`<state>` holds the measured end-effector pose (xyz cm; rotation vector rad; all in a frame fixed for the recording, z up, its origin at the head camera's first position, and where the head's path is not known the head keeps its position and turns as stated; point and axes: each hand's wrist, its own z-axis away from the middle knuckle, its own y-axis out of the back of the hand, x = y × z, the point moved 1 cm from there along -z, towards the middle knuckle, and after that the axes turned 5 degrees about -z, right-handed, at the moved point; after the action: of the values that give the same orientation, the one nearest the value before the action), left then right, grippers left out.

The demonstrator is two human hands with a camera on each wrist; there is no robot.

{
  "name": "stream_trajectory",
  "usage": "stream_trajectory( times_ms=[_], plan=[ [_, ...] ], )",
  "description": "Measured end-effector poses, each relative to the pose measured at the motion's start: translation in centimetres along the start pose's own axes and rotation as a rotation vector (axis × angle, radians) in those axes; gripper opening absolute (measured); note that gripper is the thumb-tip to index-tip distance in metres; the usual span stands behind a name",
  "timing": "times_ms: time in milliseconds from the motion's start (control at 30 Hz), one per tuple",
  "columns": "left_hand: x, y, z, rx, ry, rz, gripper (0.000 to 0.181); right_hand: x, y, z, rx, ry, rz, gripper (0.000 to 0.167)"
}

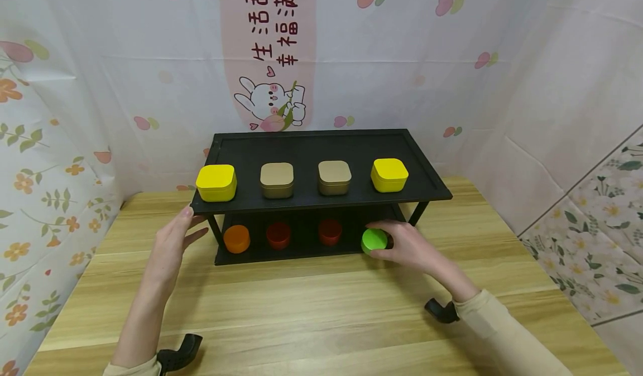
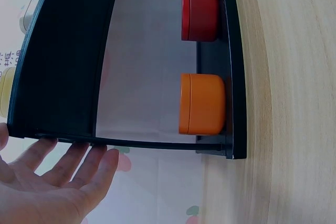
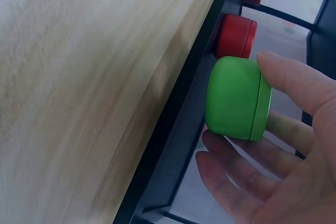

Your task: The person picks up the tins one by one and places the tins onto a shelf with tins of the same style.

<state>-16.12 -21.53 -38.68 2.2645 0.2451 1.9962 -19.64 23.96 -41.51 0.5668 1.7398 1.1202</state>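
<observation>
A black two-tier shelf stands on the wooden table. At its left end my left hand rests against the upper tier's front corner, the fingers fairly straight along the side edge. Thumb and fingers of my right hand pinch a small green tin with a lid, at the right end of the lower tier. Seen from the right wrist, the green tin is tilted between thumb and fingers; whether it touches the shelf, I cannot tell.
On the lower tier sit an orange tin and two red tins, the left one and the right one. Above, the upper tier bears a yellow tin at left, two gold tins and another yellow tin at right.
</observation>
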Motion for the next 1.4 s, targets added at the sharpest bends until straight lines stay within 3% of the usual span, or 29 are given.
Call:
stream_trajectory(
  times_ms=[600, 1400],
  plan=[
    [0.1, 0.0, 0.1, -0.004, 0.007, -0.019, 0.063, 1.5, 0.2, -1.4, -0.028, -0.109, -0.040, 0.056],
    [0.1, -0.1, 0.0, 0.005, 0.016, 0.002, 0.059, 2.8, -0.2, -2.3, -0.058, -0.169, -0.014, 0.060]
  ],
)
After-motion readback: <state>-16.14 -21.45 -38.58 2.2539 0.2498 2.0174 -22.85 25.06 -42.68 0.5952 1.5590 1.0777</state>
